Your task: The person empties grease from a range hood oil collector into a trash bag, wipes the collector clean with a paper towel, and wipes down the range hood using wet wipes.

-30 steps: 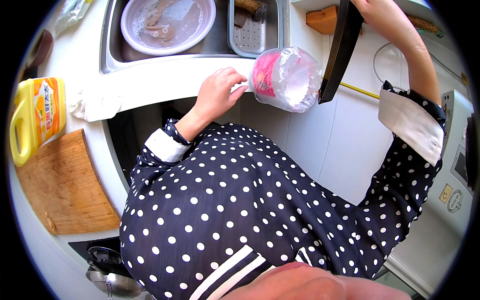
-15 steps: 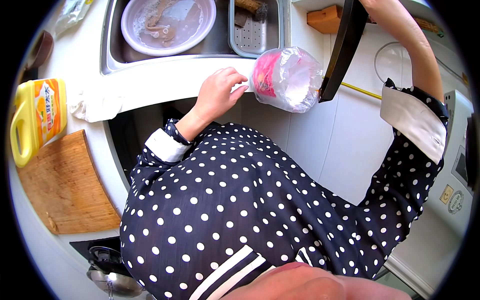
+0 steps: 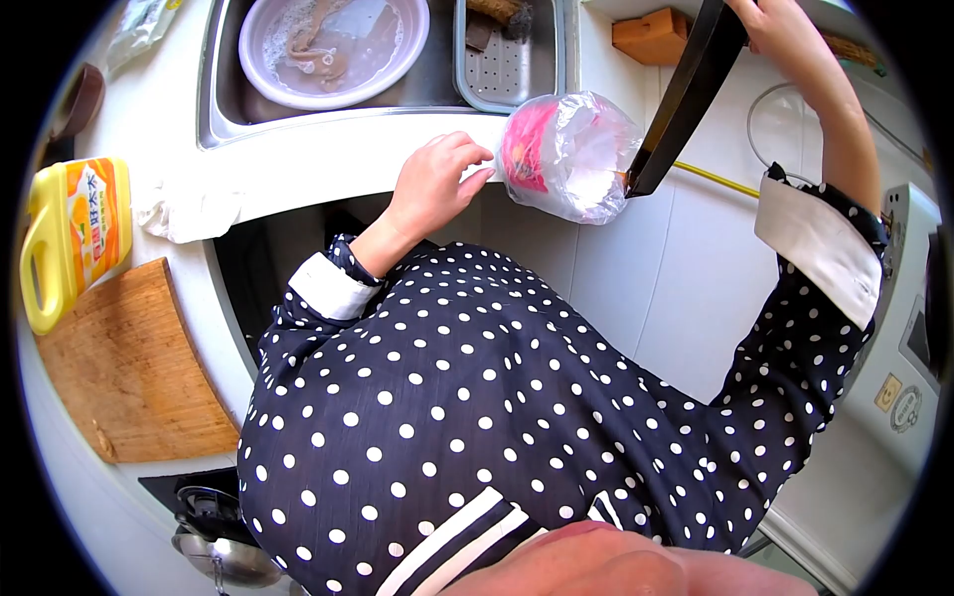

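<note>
My right hand (image 3: 763,22), partly cut off by the upper edge, grips the top end of a long, dark, shallow tray (image 3: 686,104). The tray tilts steeply, its lower corner at the right rim of a container lined with a clear plastic bag (image 3: 571,159). A little brown shows at that corner; I cannot tell whether it is liquid. Pink print covers the container's left side, and its inside looks white. My left hand (image 3: 437,182) is beside the container's left rim, thumb and fingers apart, with nothing visible in it.
A lilac basin (image 3: 260,84) of sudsy water sits in the sink (image 3: 221,109), beside a grey drain basket (image 3: 487,89). On the left are a yellow jug (image 3: 84,233), a white cloth (image 3: 189,209) and a wooden cutting board (image 3: 139,368). An orange-brown block (image 3: 648,38) stands behind the tray.
The tray's lower corner has shifted slightly left and up, closer over the container. My right hand has moved a little right and down. My left hand has hardly moved.
</note>
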Tool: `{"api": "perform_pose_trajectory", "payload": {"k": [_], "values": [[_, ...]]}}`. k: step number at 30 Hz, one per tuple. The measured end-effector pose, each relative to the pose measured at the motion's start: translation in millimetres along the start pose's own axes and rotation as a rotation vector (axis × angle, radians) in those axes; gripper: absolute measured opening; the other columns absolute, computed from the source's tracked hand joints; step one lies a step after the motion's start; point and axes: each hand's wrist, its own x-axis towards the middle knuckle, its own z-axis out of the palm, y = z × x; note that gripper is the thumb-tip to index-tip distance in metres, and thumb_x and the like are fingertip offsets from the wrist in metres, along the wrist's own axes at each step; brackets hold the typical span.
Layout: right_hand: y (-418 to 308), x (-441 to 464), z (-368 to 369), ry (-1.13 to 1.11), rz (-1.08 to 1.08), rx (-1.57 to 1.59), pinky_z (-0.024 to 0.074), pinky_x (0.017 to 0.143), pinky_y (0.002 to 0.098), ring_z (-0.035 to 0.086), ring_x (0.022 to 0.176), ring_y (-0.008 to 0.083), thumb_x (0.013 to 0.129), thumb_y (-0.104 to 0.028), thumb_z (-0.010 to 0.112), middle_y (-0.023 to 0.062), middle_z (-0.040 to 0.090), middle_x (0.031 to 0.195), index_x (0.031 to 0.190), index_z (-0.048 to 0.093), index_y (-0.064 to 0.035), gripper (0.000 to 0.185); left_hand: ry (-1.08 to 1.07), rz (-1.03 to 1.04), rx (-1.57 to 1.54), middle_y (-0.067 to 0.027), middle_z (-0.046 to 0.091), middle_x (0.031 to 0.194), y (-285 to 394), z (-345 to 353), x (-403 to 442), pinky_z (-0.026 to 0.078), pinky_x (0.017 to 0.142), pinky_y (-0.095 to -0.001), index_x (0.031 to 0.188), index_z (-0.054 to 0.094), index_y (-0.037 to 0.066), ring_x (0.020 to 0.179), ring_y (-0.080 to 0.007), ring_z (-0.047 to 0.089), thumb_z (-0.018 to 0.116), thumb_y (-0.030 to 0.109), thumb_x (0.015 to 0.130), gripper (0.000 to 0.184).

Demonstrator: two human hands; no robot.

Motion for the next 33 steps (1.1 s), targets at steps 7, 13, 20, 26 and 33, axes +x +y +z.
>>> {"api": "perform_pose_trajectory", "payload": {"k": [7,13,20,26,33], "values": [[53,-10,16,-0.005,0.057,0.167,0.0411,0.063,0.0290,0.052,0.069,0.0182,0.091,-0.034,0.048,0.0103,0.055,0.078,0.104,0.050,0.0020,0.039,0.000,-0.011,-0.022,-0.0050,0.059,0.080,2,-2,4,0.046,0.064,-0.0309,0.085,0.064,0.006,0.074,-0.0215,0.057,0.066,0.013,0.075,0.012],[110,-48,26,0.112,0.200,0.458,0.0333,0.047,0.0190,0.043,0.053,0.0050,0.092,-0.036,0.047,0.0014,0.052,0.068,0.100,0.055,-0.0031,0.035,0.000,0.013,-0.008,-0.0054,0.059,0.080,4,-1,9,0.046,0.064,-0.0313,0.085,0.064,0.006,0.074,-0.0224,0.057,0.066,0.013,0.075,0.012],[145,-133,52,0.251,0.156,0.765,0.0380,0.051,0.0190,0.051,0.059,0.0080,0.096,-0.034,0.039,0.0048,0.057,0.075,0.102,0.049,-0.0015,0.035,0.017,0.009,0.017,-0.0064,0.059,0.080,7,-10,13,0.046,0.063,-0.0307,0.087,0.064,0.005,0.073,-0.0219,0.057,0.067,0.011,0.074,0.014],[160,-183,86,0.480,0.214,0.912,0.0410,0.053,0.0239,0.053,0.059,0.0138,0.096,-0.036,0.038,0.0086,0.058,0.076,0.105,0.048,-0.0011,0.037,0.241,-0.215,0.362,-0.0097,0.060,0.084,-18,-71,-10,0.045,0.074,-0.0351,0.088,0.064,0.004,0.083,-0.0268,0.057,0.066,0.013,0.076,0.015],[171,-206,119,0.549,0.305,0.923,0.0375,0.051,0.0223,0.052,0.059,0.0122,0.094,-0.045,0.038,0.0067,0.059,0.072,0.098,0.058,0.0037,0.053,0.601,-0.549,1.144,-0.0116,0.054,0.105,-50,-162,-81,0.038,0.088,-0.0422,0.100,0.064,0.011,0.102,-0.0307,0.048,0.070,0.026,0.073,0.031]]}}
